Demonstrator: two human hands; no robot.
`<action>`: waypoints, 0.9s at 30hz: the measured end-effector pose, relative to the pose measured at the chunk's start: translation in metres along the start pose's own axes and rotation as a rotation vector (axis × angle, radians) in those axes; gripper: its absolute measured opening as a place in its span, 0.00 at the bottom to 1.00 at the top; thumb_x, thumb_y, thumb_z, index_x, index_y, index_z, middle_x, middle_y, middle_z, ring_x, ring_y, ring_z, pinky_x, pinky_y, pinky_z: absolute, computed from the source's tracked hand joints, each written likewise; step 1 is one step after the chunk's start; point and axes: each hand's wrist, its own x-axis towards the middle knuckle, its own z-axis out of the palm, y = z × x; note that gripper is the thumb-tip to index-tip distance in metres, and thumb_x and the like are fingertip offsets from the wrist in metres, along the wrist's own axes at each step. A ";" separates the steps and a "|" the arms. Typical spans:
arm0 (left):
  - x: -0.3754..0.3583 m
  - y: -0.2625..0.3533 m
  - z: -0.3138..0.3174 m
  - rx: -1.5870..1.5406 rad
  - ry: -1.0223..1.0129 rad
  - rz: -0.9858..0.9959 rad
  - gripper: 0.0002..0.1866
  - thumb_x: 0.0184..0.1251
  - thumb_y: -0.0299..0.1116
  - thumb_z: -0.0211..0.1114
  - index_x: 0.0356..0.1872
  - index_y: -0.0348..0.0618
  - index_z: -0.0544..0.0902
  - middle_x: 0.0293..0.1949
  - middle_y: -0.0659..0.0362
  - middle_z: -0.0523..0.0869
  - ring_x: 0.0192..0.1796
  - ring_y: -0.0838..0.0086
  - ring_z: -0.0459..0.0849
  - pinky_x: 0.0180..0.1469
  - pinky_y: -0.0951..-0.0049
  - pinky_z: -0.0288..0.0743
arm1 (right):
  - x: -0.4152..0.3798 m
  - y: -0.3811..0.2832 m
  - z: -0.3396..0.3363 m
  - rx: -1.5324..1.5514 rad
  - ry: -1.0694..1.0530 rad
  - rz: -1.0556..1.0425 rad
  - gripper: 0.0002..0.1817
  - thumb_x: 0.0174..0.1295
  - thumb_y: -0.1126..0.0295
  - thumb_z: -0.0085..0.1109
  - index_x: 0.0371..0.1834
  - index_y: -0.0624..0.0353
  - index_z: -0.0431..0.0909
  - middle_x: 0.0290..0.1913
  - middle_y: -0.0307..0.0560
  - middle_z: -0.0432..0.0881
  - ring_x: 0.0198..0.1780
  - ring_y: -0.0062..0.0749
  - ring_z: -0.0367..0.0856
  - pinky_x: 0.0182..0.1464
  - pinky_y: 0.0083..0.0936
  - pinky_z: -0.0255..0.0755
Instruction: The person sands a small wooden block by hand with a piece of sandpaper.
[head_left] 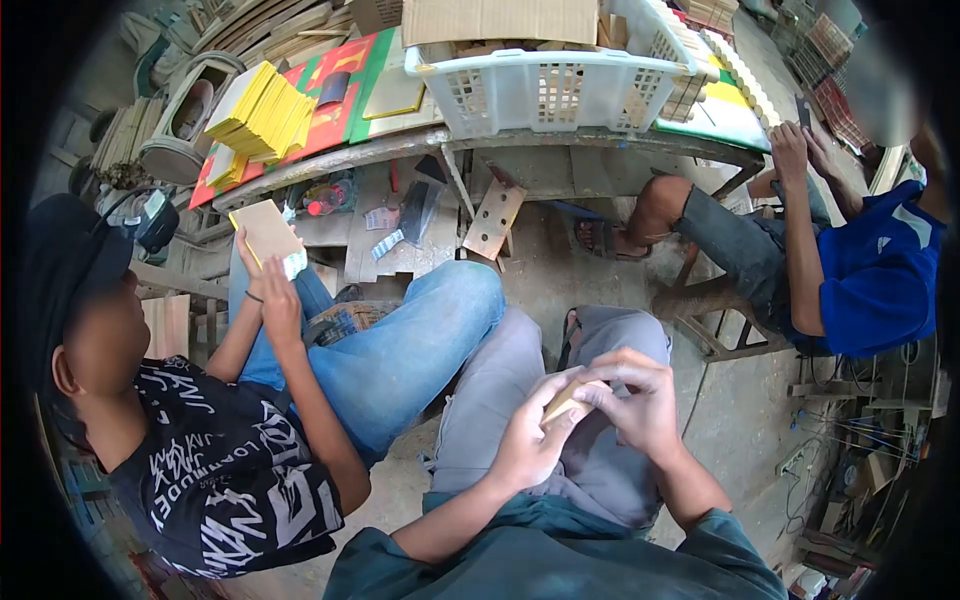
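Observation:
Over my lap, a small pale wooden block [562, 404] sits between my two hands. My left hand [530, 440] is closed around its lower left side, with the thumb along the near face. From the right, my right hand [640, 402] bends over the block, its thumb and fingertips pressed to the upper edge. Fingers hide much of the block, and I cannot make out whether anything thin lies under the right fingertips. Both hands look dusty.
On the left a co-worker holds a yellow-edged board [266, 232]. Another person in a blue shirt [880, 270] sits at right. Ahead, a low table carries a white plastic crate [555, 95] and stacked yellow-edged boards [262, 112]. A board with holes [495, 220] leans beneath.

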 end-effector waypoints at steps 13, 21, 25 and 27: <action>-0.014 0.023 0.013 0.186 0.132 0.145 0.21 0.69 0.29 0.57 0.60 0.28 0.70 0.55 0.51 0.78 0.58 0.72 0.75 0.62 0.73 0.66 | -0.006 -0.009 -0.009 0.466 0.013 0.281 0.06 0.59 0.77 0.63 0.38 0.68 0.84 0.37 0.44 0.83 0.35 0.20 0.79 0.38 0.16 0.74; -0.022 0.019 0.026 0.111 0.187 0.067 0.13 0.68 0.32 0.62 0.46 0.33 0.76 0.43 0.58 0.81 0.45 0.80 0.79 0.49 0.79 0.73 | -0.026 -0.025 -0.011 0.193 -0.026 0.117 0.05 0.58 0.76 0.64 0.35 0.65 0.85 0.35 0.45 0.84 0.37 0.21 0.81 0.39 0.19 0.75; -0.020 0.015 0.030 0.075 0.185 0.078 0.11 0.68 0.32 0.63 0.42 0.35 0.76 0.40 0.59 0.81 0.42 0.82 0.79 0.44 0.81 0.74 | -0.033 -0.019 -0.006 0.127 0.054 0.039 0.05 0.58 0.76 0.63 0.34 0.66 0.83 0.31 0.45 0.83 0.32 0.21 0.81 0.36 0.18 0.74; -0.018 0.014 0.030 0.012 0.206 0.023 0.12 0.66 0.34 0.66 0.40 0.35 0.76 0.35 0.60 0.81 0.39 0.82 0.78 0.42 0.80 0.72 | -0.035 -0.019 -0.009 0.144 0.075 0.064 0.04 0.58 0.77 0.63 0.34 0.67 0.83 0.31 0.45 0.83 0.32 0.21 0.80 0.36 0.19 0.74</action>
